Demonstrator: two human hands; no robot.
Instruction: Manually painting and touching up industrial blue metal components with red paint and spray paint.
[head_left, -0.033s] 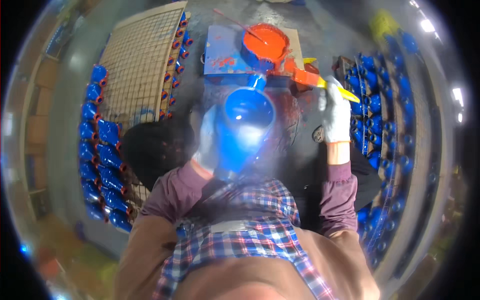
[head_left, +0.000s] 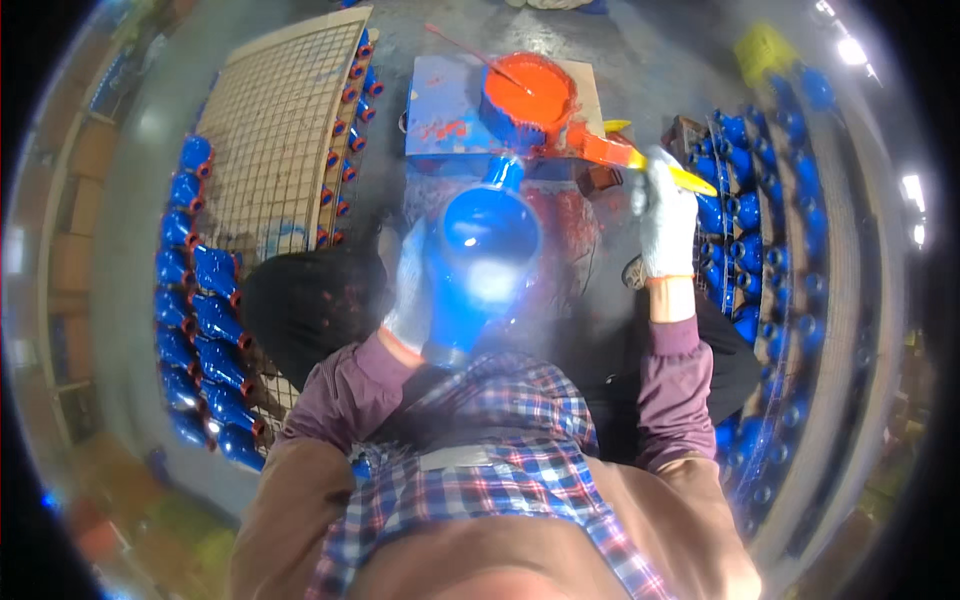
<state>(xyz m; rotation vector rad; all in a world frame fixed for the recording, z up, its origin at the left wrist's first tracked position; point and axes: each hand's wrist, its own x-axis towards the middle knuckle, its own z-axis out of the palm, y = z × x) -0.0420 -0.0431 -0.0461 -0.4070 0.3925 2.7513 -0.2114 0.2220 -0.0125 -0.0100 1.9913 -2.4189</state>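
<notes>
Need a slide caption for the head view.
Left hand holding a blue vessel, right hand gripping a yellow-handled brush beside a pot of orange-red paint.

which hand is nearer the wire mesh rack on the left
Left. The left hand, holding the blue vase, is right of the wire mesh rack and lower; the right hand, with the paintbrush, is farther right, past the vase.
</notes>
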